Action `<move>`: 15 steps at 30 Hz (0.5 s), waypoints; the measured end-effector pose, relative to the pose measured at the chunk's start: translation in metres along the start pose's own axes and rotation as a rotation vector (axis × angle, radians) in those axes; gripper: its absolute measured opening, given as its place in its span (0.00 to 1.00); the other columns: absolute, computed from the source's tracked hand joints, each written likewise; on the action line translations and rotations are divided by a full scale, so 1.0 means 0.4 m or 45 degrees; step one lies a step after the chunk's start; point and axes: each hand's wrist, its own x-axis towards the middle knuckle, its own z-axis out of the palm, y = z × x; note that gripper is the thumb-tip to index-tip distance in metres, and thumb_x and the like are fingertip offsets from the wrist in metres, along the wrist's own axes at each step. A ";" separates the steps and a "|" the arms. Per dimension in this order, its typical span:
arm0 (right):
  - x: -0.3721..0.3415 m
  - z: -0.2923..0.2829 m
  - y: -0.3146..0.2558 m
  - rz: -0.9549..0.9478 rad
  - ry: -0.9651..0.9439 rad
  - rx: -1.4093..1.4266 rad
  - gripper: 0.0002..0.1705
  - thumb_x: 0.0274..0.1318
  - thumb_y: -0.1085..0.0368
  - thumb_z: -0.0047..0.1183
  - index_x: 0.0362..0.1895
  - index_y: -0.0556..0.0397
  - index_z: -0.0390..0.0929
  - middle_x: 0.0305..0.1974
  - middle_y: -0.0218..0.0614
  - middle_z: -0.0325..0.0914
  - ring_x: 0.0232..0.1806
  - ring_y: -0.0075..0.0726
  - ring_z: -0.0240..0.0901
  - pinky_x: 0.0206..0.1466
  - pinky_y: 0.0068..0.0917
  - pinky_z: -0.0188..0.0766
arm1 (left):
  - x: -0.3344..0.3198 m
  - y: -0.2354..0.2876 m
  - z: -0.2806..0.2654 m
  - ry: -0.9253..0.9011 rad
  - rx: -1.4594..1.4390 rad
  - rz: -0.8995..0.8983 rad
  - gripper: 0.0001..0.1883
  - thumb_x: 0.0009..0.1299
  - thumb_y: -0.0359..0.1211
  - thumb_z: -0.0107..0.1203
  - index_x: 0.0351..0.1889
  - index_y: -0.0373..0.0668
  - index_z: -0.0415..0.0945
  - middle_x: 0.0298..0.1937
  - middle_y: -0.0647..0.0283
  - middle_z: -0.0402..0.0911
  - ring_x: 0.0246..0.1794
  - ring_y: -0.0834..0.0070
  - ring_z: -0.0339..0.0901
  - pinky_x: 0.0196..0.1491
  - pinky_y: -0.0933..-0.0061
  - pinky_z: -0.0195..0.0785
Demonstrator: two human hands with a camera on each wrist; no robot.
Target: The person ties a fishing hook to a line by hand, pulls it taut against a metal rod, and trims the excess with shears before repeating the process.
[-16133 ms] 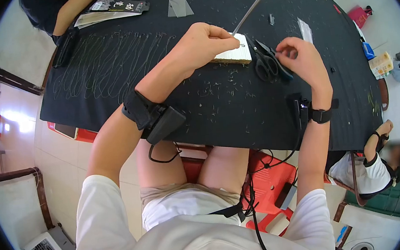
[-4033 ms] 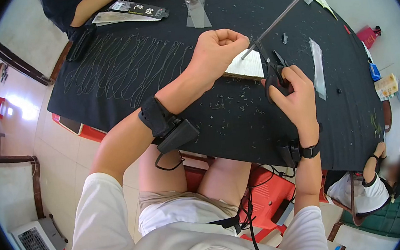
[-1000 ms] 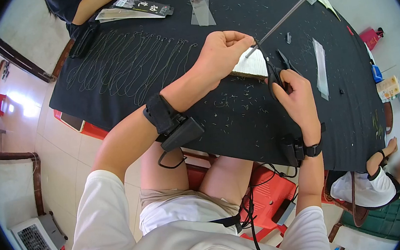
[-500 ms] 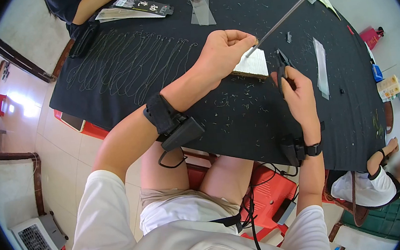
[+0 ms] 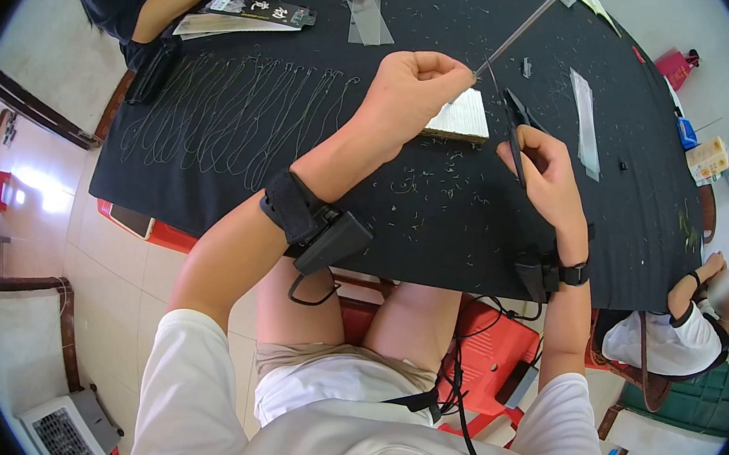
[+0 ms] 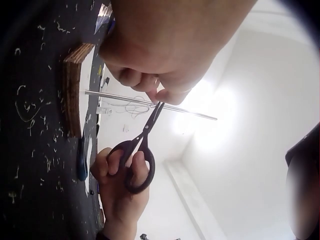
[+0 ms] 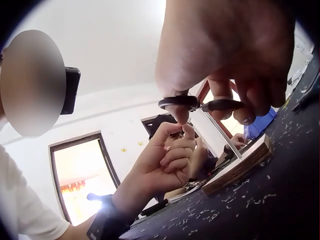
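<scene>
My left hand [image 5: 421,88] is above the white-topped block [image 5: 460,118], its thumb and index finger pinching a thin line beside the metal rod [image 5: 541,9]. The rod stands slanted, its lower end at the block's top. Thumb and fingers of my right hand [image 5: 547,173] go through the handles of black scissors [image 6: 145,131]. In the left wrist view the scissors' tips point up to the left fingertips, overlapping the rod there. Fine loops of line [image 6: 132,107] show behind the rod. Most of what the left fingertips pinch is hidden between them.
Several looped lines [image 5: 229,117] lie in a row on the black cloth, at left. Pliers [image 5: 522,107] lie right of the block, near a clear plastic strip [image 5: 585,124]. Cut bits of line litter the cloth. Other people sit at far left and right.
Scissors that lay on the table 16 seconds ago are in my right hand. Over the last second they swing away from the left fingertips and turn edge-on; the left hand shifts slightly right.
</scene>
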 end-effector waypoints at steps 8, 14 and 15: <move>-0.003 -0.006 0.025 -0.084 0.061 0.176 0.14 0.50 0.67 0.54 0.17 0.54 0.64 0.16 0.21 0.53 0.18 0.14 0.47 0.21 0.18 0.43 | -0.002 -0.001 -0.001 -0.106 -0.004 0.063 0.10 0.61 0.34 0.54 0.35 0.37 0.77 0.21 0.73 0.71 0.17 0.92 0.58 0.19 0.90 0.47; 0.013 0.009 0.013 -0.111 0.388 0.467 0.05 0.50 0.70 0.53 0.24 0.56 0.72 0.22 0.21 0.68 0.25 0.13 0.62 0.26 0.11 0.52 | 0.002 -0.022 0.005 -0.389 0.139 0.031 0.09 0.59 0.32 0.54 0.32 0.36 0.77 0.19 0.74 0.70 0.17 0.91 0.59 0.21 0.90 0.49; 0.015 0.004 0.030 -0.058 0.373 0.559 0.06 0.52 0.66 0.52 0.27 0.56 0.75 0.26 0.25 0.72 0.29 0.14 0.65 0.30 0.12 0.55 | 0.002 -0.020 0.003 -0.400 0.134 0.025 0.09 0.59 0.32 0.54 0.32 0.36 0.77 0.19 0.74 0.70 0.17 0.91 0.59 0.21 0.90 0.49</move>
